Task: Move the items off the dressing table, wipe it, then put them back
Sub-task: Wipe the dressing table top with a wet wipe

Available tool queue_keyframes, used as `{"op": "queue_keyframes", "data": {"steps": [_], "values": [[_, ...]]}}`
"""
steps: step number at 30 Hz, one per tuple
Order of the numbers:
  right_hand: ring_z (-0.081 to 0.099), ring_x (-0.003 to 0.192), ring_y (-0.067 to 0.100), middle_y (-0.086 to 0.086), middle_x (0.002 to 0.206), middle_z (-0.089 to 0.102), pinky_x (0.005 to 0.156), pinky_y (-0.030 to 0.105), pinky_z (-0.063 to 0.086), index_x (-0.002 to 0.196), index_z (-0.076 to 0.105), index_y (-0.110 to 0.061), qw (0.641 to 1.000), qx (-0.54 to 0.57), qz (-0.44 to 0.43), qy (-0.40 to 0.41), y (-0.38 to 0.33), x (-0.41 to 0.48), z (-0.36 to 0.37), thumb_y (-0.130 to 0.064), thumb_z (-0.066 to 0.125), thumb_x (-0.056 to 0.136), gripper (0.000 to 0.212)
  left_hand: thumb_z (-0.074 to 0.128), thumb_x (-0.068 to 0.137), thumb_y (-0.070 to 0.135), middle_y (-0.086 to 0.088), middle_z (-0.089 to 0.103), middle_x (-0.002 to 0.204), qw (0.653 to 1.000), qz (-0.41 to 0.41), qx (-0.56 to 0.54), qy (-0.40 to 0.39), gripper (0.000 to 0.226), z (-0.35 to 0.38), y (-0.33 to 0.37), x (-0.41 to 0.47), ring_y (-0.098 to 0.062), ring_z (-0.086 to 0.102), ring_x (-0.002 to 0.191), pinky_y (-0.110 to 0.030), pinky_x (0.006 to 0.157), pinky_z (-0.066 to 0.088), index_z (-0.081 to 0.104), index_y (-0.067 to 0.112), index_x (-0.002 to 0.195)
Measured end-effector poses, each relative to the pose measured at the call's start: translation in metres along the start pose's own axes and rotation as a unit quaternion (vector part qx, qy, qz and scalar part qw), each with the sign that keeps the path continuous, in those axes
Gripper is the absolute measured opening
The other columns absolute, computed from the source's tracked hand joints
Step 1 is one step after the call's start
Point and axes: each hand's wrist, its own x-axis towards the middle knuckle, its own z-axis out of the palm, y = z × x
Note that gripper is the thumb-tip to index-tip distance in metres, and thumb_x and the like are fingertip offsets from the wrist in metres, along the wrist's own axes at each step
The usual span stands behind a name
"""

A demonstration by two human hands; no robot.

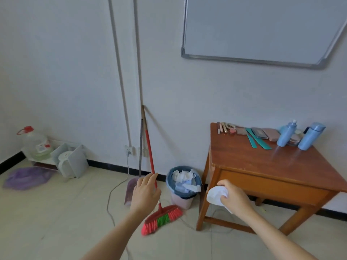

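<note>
The wooden dressing table [262, 169] stands at the right against the wall. Along its back edge lie lipsticks [222, 127], flat cosmetic cases [260, 133] and two teal combs [256, 140]. Two blue bottles [286, 134] [310, 136] stand at the back right. My right hand [232, 197] is in front of the table's left corner, shut on a crumpled white tissue [216, 196]. Further left, my left hand [145, 190] is held out with fingers apart and empty, in front of the broom handle.
A bin [183, 186] lined with a blue bag and full of tissues stands left of the table. A red broom [161, 218] and dustpan [131, 188] lean on the wall. A cable [110, 194] trails across the floor. An oil jug [36, 143], a white rack and a purple bag sit far left.
</note>
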Motion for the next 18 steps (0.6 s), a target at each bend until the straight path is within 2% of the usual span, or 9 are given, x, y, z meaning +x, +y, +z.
{"op": "queue_keyframes", "data": {"steps": [3,8,15,18], "values": [[0.052,0.081,0.011,-0.005,0.101,0.057,0.06,0.022,0.043,0.115,0.05,-0.025,1.0,0.019,0.012,0.001,-0.003,0.049,0.003,-0.009,0.048,0.083,0.036,0.046,0.092,0.022,0.002,0.034,0.147,1.0,-0.017,-0.023,0.004,0.052,0.014,-0.001,0.039,-0.017,0.026,0.135,-0.038,0.111,0.029,0.03,0.02,0.141],[0.052,0.08,0.01,-0.002,0.108,0.061,0.053,0.015,0.035,0.119,0.049,-0.024,0.999,0.014,0.017,-0.043,0.0,0.113,0.031,-0.011,0.047,0.082,0.039,0.045,0.093,0.025,0.002,0.032,0.148,0.996,-0.072,-0.012,-0.041,0.052,0.05,-0.042,0.075,-0.016,0.024,0.135,-0.033,0.11,0.027,0.029,0.021,0.141],[0.055,0.101,0.018,0.002,0.119,0.056,0.069,0.024,0.041,0.116,0.052,-0.019,0.997,0.031,0.059,-0.046,-0.01,0.21,0.072,-0.007,0.046,0.086,0.033,0.047,0.091,0.021,-0.004,0.039,0.143,0.989,-0.116,-0.058,-0.065,0.049,0.068,-0.07,0.199,-0.022,0.028,0.133,-0.04,0.109,0.032,0.035,0.017,0.138],[0.053,0.103,0.015,0.003,0.123,0.053,0.072,0.017,0.041,0.114,0.054,-0.016,0.994,0.03,0.086,-0.056,-0.015,0.247,0.084,-0.006,0.047,0.086,0.03,0.048,0.091,0.021,-0.002,0.04,0.144,0.988,-0.125,-0.062,-0.06,0.049,0.068,-0.073,0.251,-0.021,0.027,0.134,-0.038,0.108,0.03,0.036,0.019,0.138]]}}
